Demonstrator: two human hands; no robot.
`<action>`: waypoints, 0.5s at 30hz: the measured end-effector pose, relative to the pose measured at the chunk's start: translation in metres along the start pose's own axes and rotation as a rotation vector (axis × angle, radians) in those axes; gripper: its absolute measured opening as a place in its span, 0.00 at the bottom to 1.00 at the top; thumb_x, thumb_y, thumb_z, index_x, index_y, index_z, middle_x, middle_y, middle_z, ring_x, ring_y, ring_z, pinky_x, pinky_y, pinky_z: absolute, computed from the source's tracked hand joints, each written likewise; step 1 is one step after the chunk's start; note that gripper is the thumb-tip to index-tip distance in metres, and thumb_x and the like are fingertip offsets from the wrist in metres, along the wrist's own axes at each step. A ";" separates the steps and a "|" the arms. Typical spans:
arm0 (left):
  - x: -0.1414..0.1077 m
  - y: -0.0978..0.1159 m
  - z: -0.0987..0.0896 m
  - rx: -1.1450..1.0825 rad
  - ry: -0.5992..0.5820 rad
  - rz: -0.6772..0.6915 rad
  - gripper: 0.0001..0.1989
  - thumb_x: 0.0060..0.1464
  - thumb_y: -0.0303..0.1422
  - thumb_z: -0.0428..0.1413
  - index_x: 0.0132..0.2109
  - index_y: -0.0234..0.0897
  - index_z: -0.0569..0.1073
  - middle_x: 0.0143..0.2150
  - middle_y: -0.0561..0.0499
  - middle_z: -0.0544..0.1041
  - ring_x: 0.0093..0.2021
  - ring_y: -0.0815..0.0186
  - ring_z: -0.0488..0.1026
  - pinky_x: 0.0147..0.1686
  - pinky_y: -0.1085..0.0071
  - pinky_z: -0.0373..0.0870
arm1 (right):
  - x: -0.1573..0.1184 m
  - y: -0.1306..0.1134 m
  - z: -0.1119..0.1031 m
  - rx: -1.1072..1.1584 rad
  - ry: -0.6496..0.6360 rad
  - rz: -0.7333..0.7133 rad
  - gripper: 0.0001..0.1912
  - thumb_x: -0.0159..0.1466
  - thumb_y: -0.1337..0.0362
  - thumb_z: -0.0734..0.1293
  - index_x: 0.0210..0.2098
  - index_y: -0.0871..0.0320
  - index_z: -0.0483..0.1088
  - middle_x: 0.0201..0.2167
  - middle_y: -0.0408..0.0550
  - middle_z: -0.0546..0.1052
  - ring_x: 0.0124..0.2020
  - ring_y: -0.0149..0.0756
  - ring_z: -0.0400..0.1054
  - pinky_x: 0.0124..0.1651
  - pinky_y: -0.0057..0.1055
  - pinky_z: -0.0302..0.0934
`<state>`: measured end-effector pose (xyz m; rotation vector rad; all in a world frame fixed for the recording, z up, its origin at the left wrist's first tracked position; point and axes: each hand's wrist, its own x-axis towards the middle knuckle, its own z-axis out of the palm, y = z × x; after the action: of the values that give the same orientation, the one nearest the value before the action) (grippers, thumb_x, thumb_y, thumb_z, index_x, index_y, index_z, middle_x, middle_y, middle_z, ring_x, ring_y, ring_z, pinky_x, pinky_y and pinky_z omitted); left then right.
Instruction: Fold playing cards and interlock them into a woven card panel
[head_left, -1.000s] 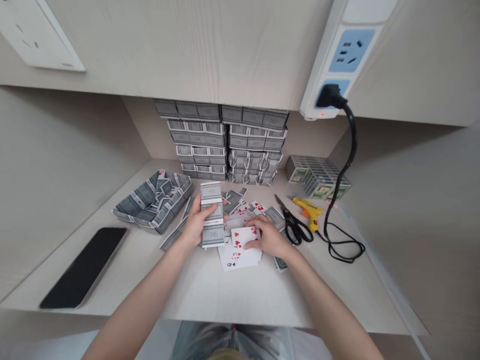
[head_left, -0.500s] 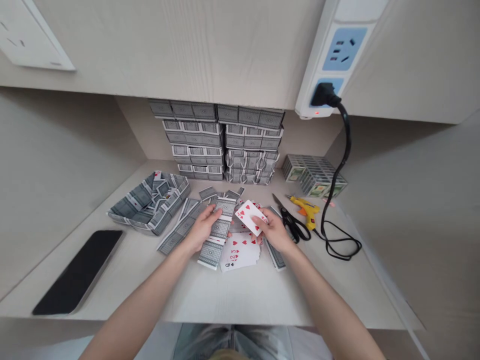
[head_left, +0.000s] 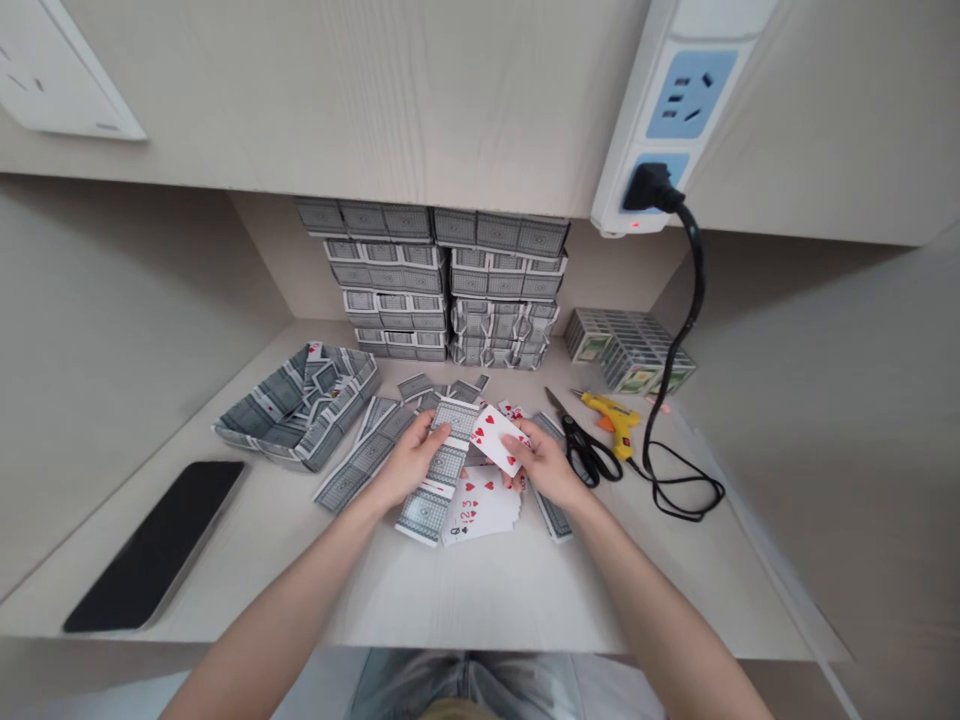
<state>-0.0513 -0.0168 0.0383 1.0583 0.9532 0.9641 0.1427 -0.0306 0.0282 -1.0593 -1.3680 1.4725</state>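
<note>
- Left hand (head_left: 411,462): my grip is closed on a card strip (head_left: 435,495), centre of the frame; thumb across the patterned backs, fingers hidden beneath, probably to keep the joined sections level.
- Right hand (head_left: 553,465): my grip pinches a hearts playing card (head_left: 493,436), just right of the strip's upper end; thumb on the face, far edge left unobstructed.
- Face-up card pile (head_left: 491,512), below that card on the tabletop (head_left: 450,600): overlapping, presumably for short reach.
- Flat card strips (head_left: 356,470), left of centre: lying aside, apparently to free the middle.
- Card-built tray (head_left: 289,452), left: loose pieces inside, seemingly contained by its walls.
- Black-handled scissors (head_left: 591,458) and yellow glue gun (head_left: 621,425), right of centre: handles angled lower right, likely for my right side.
- Card-built blocks (head_left: 390,268), upper centre: stacked in two columns, presumably saving surface.
</note>
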 end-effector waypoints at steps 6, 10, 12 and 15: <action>-0.003 -0.002 0.003 0.136 -0.042 0.043 0.16 0.51 0.41 0.53 0.43 0.39 0.59 0.27 0.57 0.72 0.18 0.68 0.72 0.16 0.72 0.70 | -0.001 0.001 0.001 -0.014 -0.128 0.056 0.16 0.59 0.51 0.60 0.36 0.56 0.57 0.21 0.41 0.72 0.12 0.25 0.59 0.12 0.21 0.49; -0.005 -0.002 0.004 0.183 -0.074 0.040 0.16 0.53 0.42 0.50 0.45 0.40 0.57 0.29 0.56 0.71 0.18 0.68 0.71 0.18 0.70 0.70 | -0.002 -0.002 0.000 0.020 -0.166 0.078 0.14 0.59 0.52 0.61 0.36 0.56 0.58 0.19 0.39 0.70 0.11 0.22 0.53 0.13 0.21 0.43; -0.006 -0.002 0.003 0.266 -0.059 0.091 0.16 0.53 0.41 0.49 0.46 0.39 0.58 0.33 0.53 0.72 0.23 0.68 0.73 0.24 0.68 0.72 | -0.003 -0.003 -0.002 0.022 -0.190 0.081 0.13 0.59 0.53 0.61 0.35 0.56 0.58 0.18 0.39 0.70 0.11 0.22 0.52 0.14 0.22 0.43; -0.007 -0.004 0.002 0.466 -0.020 0.240 0.15 0.53 0.38 0.50 0.46 0.37 0.62 0.41 0.50 0.72 0.40 0.65 0.71 0.42 0.66 0.68 | -0.002 -0.002 -0.004 0.024 -0.222 0.106 0.14 0.59 0.53 0.61 0.34 0.58 0.60 0.16 0.39 0.69 0.11 0.22 0.51 0.14 0.22 0.42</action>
<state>-0.0509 -0.0243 0.0354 1.5998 1.0793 0.9437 0.1469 -0.0317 0.0302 -0.9894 -1.4612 1.7219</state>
